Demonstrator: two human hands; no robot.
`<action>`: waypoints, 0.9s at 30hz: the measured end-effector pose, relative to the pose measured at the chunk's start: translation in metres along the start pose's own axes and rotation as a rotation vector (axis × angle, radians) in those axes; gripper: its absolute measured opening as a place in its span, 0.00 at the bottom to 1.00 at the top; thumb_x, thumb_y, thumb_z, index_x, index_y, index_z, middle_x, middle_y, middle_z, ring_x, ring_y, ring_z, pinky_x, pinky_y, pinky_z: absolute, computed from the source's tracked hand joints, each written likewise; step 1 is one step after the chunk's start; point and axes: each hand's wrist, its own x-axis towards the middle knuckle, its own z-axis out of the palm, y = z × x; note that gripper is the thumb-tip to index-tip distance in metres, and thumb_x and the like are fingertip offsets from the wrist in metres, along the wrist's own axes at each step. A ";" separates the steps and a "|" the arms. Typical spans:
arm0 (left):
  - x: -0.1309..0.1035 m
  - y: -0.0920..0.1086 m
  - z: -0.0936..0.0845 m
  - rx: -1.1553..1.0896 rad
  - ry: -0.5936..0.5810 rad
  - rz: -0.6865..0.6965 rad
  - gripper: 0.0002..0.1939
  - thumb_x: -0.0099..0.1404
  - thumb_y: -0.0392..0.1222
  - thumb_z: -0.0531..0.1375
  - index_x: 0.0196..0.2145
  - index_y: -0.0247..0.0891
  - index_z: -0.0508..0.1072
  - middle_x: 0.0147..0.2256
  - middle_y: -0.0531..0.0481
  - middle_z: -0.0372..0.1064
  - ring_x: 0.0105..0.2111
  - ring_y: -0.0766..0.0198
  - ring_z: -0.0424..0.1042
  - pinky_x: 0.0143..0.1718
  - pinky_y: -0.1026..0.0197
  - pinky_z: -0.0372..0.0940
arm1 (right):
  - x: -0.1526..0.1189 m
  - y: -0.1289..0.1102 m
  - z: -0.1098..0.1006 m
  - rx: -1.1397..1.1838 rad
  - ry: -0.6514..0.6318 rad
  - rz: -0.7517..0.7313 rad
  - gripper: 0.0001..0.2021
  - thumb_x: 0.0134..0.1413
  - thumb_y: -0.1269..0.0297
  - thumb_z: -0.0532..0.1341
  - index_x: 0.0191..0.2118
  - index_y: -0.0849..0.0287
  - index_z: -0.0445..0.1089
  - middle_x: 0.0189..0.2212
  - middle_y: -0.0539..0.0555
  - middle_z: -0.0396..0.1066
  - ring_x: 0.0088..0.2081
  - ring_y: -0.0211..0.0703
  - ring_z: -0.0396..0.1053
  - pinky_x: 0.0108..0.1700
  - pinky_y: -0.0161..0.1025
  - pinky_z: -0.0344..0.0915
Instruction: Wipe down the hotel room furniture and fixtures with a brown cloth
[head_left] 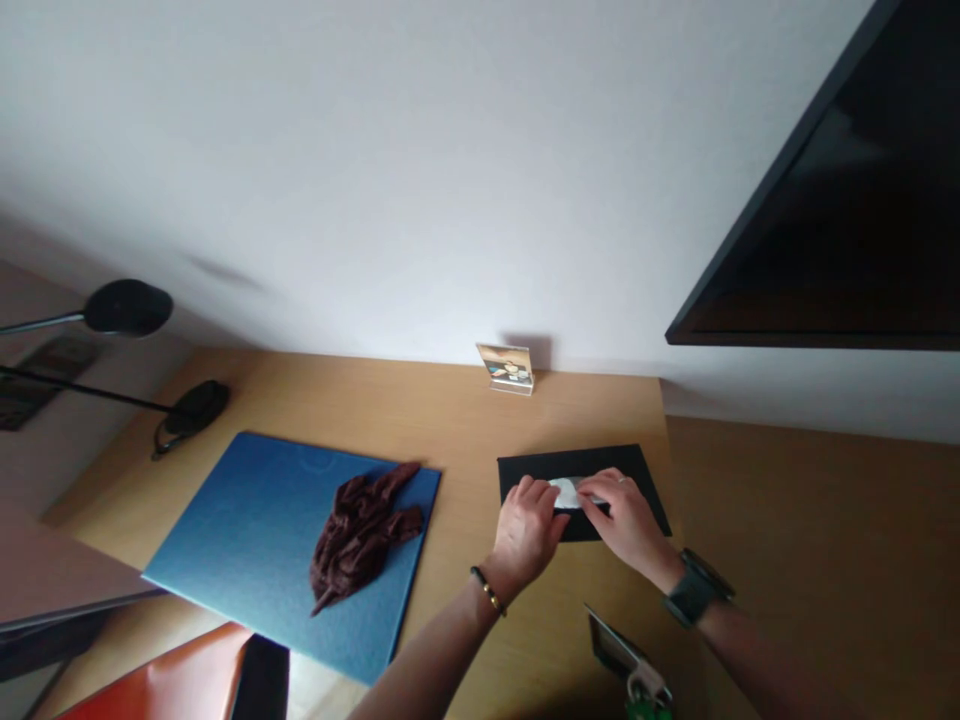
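Toward the right end of the wooden desk (pixel 457 425), in the head view, we see a small white piece (pixel 564 494), perhaps paper or cloth, between our hands, its long axis running left to right. Our right hand (pixel 628 518) pinches its right end; our left hand (pixel 527 528) curls at its left end, equally close, though we cannot tell whether those fingers grasp it. Beneath lies a black mat (pixel 570 463). Left is a blue desk pad (pixel 255 530) bearing crumpled brown cloth (pixel 360 540); far right, a wall-mounted screen (pixel 847 230).
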 end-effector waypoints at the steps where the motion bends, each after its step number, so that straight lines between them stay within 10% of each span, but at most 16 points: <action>1: 0.001 0.001 0.005 -0.020 -0.019 -0.030 0.07 0.64 0.40 0.61 0.40 0.38 0.72 0.40 0.47 0.73 0.40 0.56 0.69 0.41 0.57 0.66 | -0.001 0.000 0.000 0.018 0.003 -0.009 0.07 0.62 0.68 0.56 0.35 0.56 0.72 0.36 0.54 0.74 0.42 0.49 0.67 0.45 0.47 0.64; 9: 0.011 0.000 0.007 -0.204 -0.110 -0.069 0.09 0.68 0.36 0.54 0.37 0.39 0.74 0.40 0.50 0.75 0.36 0.63 0.74 0.36 0.64 0.66 | -0.002 0.003 -0.009 0.126 -0.016 -0.017 0.18 0.60 0.68 0.58 0.55 0.58 0.63 0.51 0.58 0.67 0.53 0.48 0.65 0.56 0.46 0.64; 15: 0.013 -0.009 0.003 -0.242 -0.149 -0.149 0.12 0.65 0.36 0.57 0.45 0.40 0.73 0.43 0.49 0.75 0.42 0.60 0.74 0.43 0.62 0.67 | 0.003 0.014 -0.010 0.085 -0.184 0.014 0.09 0.65 0.66 0.54 0.39 0.55 0.72 0.38 0.53 0.75 0.41 0.46 0.73 0.44 0.42 0.69; 27: 0.012 -0.010 0.000 -0.075 -0.232 -0.263 0.12 0.68 0.36 0.49 0.40 0.40 0.73 0.37 0.49 0.74 0.36 0.60 0.74 0.36 0.63 0.66 | -0.001 0.017 0.002 0.002 -0.066 -0.065 0.13 0.69 0.64 0.49 0.46 0.58 0.69 0.40 0.53 0.75 0.40 0.45 0.74 0.42 0.41 0.70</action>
